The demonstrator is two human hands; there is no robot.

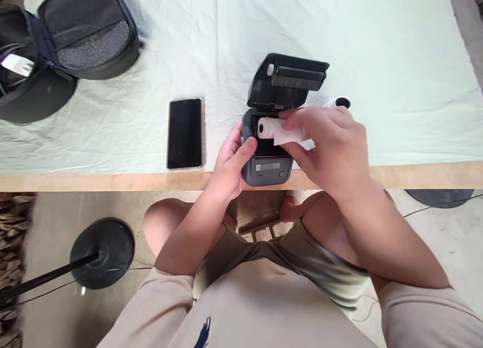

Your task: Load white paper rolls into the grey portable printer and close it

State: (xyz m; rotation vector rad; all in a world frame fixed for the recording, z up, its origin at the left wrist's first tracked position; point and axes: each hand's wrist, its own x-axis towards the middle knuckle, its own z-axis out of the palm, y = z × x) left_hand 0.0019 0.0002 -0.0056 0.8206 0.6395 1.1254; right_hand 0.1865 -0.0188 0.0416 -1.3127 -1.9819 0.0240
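- Grasped the grey printer [249, 173] along its left side with the left hand [231, 163], thumb bent over the rim of the open compartment [266, 149], other fingers partly hidden against the outer wall.
- Pinched the white paper roll [277, 128] with the right hand [299, 132], thumb below and fingers above, lower fingers mostly out of sight.
- Held the roll lengthwise across the compartment, its dark-cored end toward the left hand and a loose flap of paper toward the near side; could not tell whether touching the bottom.
- Had the printer at the near edge of the table, overlapping the wooden border [94, 182] in view, front panel with pale label [268, 166] and round button [282, 174] facing the body; could not tell resting from lifted.
- Had the black lid [260, 89] raised at the far side, showing a dark roller [298, 72] with a white knob [270, 70].
- Saw a white cylindrical object [332, 103] with a dark end just beyond the right hand, partly covered by it.
- Saw a phone [184, 133], screen dark, flat on the pale cloth [226, 46], left of the printer and apart from it.
- Saw an open black case [94, 31] at far left, with a white plug-like piece [17, 65] and cables inside.
- Saw a round black base [101, 252] on the floor below left.
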